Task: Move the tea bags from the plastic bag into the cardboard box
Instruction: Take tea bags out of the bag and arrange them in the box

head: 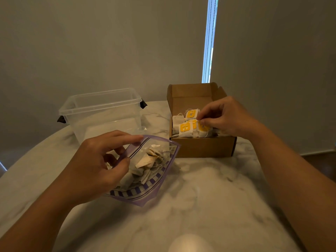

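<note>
a person's left hand (101, 160) pinches the open lip of a plastic bag (156, 175) lying mid-table, its long axis angled toward the cardboard box (203, 146) by the far edge, where the right hand (227, 117) pinches one of the upright tea bags (189, 124).

Cardboard box (202, 147) on table (200, 197), tea bags (185, 129) standing inside. Plastic bag (156, 180) left-front of box, near it. Plastic tub (101, 113) left of box, apart.

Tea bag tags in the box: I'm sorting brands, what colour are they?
The tags are yellow; the head view shows them best.
</note>
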Motion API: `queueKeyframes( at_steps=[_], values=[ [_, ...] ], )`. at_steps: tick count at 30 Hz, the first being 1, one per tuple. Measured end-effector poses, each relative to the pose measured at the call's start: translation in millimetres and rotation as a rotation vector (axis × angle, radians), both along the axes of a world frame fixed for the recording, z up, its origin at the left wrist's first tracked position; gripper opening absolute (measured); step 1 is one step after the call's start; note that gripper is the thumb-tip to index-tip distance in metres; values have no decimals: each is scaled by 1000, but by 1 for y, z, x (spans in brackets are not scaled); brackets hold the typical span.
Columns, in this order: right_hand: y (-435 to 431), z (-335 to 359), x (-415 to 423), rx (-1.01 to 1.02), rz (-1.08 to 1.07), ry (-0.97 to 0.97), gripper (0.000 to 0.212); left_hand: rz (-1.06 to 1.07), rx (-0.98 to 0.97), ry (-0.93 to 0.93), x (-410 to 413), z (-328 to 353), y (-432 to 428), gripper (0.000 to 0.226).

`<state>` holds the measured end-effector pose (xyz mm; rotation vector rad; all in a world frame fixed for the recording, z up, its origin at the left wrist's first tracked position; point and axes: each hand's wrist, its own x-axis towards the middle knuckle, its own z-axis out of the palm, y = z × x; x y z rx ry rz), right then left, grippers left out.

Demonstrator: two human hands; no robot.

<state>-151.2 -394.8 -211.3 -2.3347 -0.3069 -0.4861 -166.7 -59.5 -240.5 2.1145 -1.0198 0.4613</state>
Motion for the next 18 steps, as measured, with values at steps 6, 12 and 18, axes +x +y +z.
queueKeyframes(
  at_steps=[6,12,18],
  values=[
    [-11,5,-5,-36,-56,-50,19,-6,-3,-1,0,0,0,46],
    [-6,3,-4,-61,-29,4,20,0,4,-10,0,0,0,47],
    [-5,-6,6,-160,-171,-35,14,-4,0,-13,0,0,0,46]
  ],
)
